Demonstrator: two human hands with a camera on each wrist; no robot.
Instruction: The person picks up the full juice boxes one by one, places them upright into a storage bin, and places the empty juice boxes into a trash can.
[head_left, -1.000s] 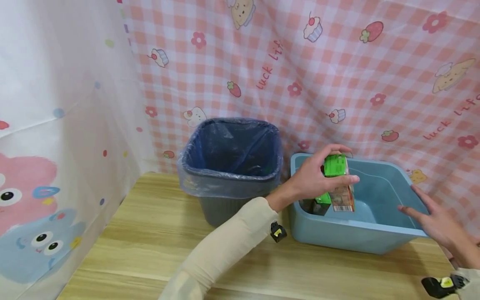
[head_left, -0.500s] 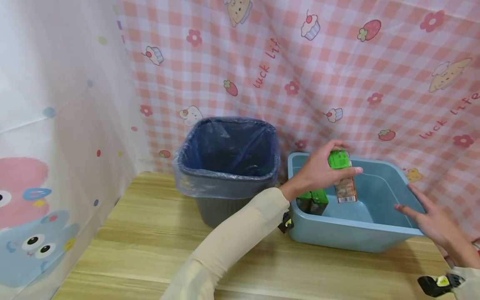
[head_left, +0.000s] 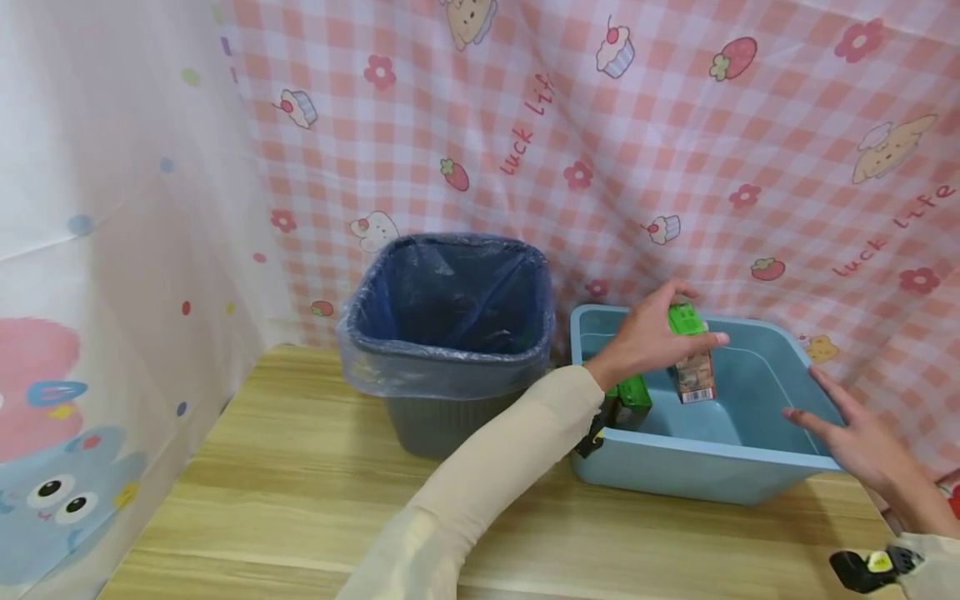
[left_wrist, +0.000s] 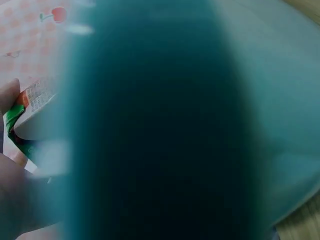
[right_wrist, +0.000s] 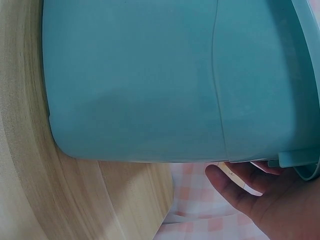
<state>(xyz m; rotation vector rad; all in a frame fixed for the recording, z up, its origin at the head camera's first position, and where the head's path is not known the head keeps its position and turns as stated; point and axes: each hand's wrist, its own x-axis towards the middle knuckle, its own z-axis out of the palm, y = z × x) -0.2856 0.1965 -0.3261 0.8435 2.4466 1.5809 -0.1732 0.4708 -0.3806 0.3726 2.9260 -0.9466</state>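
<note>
In the head view my left hand (head_left: 648, 333) grips a small drink carton (head_left: 696, 375) with a green top, thumb on the near side. The carton hangs tilted over the inside of a blue tub (head_left: 697, 454), its barcode end low. In the left wrist view the carton (left_wrist: 30, 112) shows at the left edge, partly hidden by the out-of-focus tub wall. Two more green-topped cartons (head_left: 634, 400) stand at the tub's left end, half hidden by my wrist. My right hand (head_left: 862, 429) holds the tub's right rim, thumb over the inside, other fingers outside (right_wrist: 230, 187).
A grey bin (head_left: 450, 408) lined with a clear bluish bag stands left of the tub. Both are on a wooden table (head_left: 300, 467). A pink checked curtain (head_left: 480, 125) hangs behind them, and a white patterned curtain (head_left: 135, 167) at the left.
The carton in my left hand has moved right, away from the other cartons, and tilts more. My left sleeve has come up to the tub's front left corner. The right hand stays on the rim.
</note>
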